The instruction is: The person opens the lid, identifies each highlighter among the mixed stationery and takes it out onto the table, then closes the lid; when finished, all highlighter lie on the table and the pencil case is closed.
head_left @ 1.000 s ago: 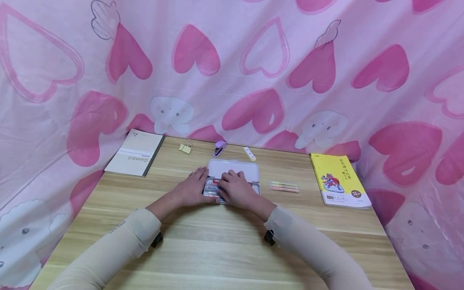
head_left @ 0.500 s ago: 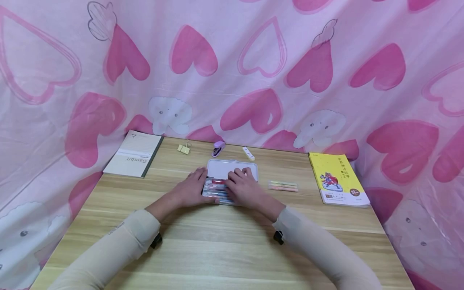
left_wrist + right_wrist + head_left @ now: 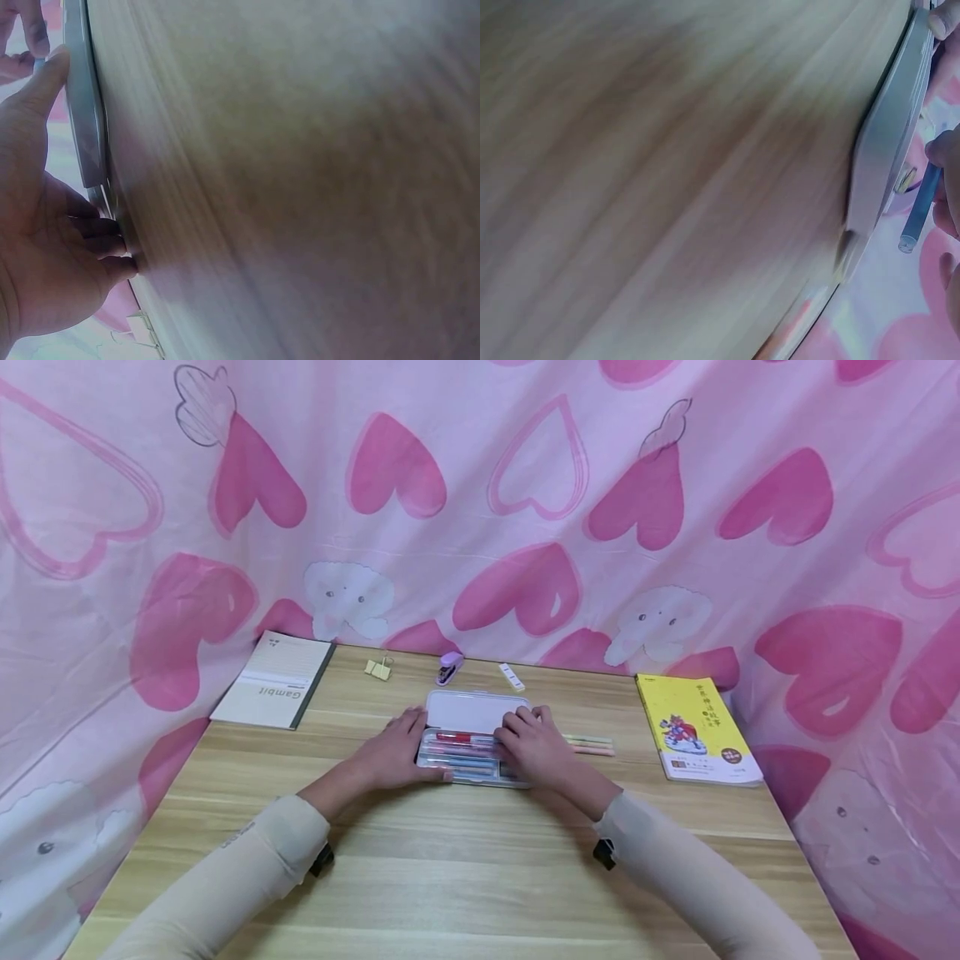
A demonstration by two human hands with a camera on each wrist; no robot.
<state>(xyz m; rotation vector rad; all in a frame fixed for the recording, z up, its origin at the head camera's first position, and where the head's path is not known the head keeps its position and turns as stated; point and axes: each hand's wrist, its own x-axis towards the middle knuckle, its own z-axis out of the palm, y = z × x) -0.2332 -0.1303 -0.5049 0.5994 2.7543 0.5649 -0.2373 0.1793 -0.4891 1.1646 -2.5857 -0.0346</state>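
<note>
A white pencil case [image 3: 467,710] lies on the table with its lid swung back. Inside its tray are a red pen [image 3: 452,737] and several other slim pens. My left hand [image 3: 388,753] grips the case's left side, the thumb on the front edge and the fingers near the back corner. In the left wrist view, that hand [image 3: 45,247] has its fingertips down by the table. My right hand [image 3: 534,747] is over the tray's right end. The right wrist view shows it pinching a blue-grey pen [image 3: 921,206] with a clear end, held apart from the case [image 3: 885,142].
Pastel pens [image 3: 592,747] lie right of the case, partly behind the right hand. Along the back stand a yellow binder clip [image 3: 378,670], a purple stapler [image 3: 449,667] and a white block [image 3: 512,677]. A notebook [image 3: 273,681] lies left, a yellow book [image 3: 693,722] right.
My right hand has moved right along the tray, uncovering the red pen and the other pens. My left hand stays on the case's left side.
</note>
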